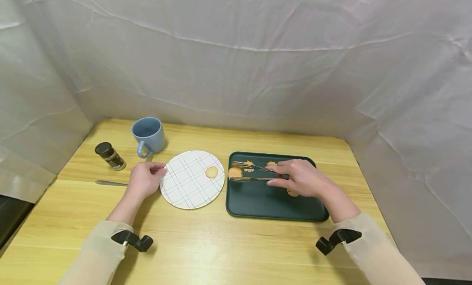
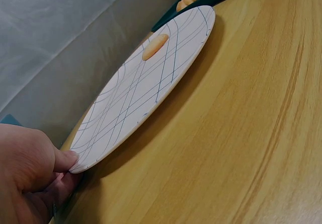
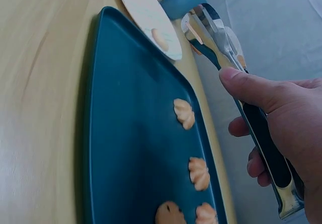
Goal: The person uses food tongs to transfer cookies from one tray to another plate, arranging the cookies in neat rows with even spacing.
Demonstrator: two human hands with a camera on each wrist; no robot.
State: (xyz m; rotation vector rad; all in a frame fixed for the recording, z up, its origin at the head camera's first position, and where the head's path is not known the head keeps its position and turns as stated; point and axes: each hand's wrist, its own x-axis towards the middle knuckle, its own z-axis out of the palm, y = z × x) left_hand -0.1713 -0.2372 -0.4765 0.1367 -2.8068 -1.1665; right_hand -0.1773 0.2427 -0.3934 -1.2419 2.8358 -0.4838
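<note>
My left hand (image 1: 145, 179) pinches the left rim of a white plate (image 1: 188, 190) with crossing blue lines, thumb on top in the left wrist view. One pale oval cookie (image 1: 212, 172) lies on the plate's right side. Over the dark green tray (image 1: 258, 203), my right hand (image 1: 302, 176) grips metal tongs (image 1: 254, 178), their tips pointing left. A round cookie (image 1: 234, 173) shows between the tong tips in the head view. Ridged cookies (image 3: 184, 113) lie along the tray's far side, beside a dotted round cookie (image 3: 169, 214). My right hand partly hides these in the head view.
A blue mug (image 1: 149, 134) stands behind my left hand. Left of it is a small black-capped jar (image 1: 110, 156). A metal utensil handle (image 1: 110, 183) runs toward my left wrist. Pale cloth (image 1: 236, 71) hangs around the wooden table (image 1: 221, 248).
</note>
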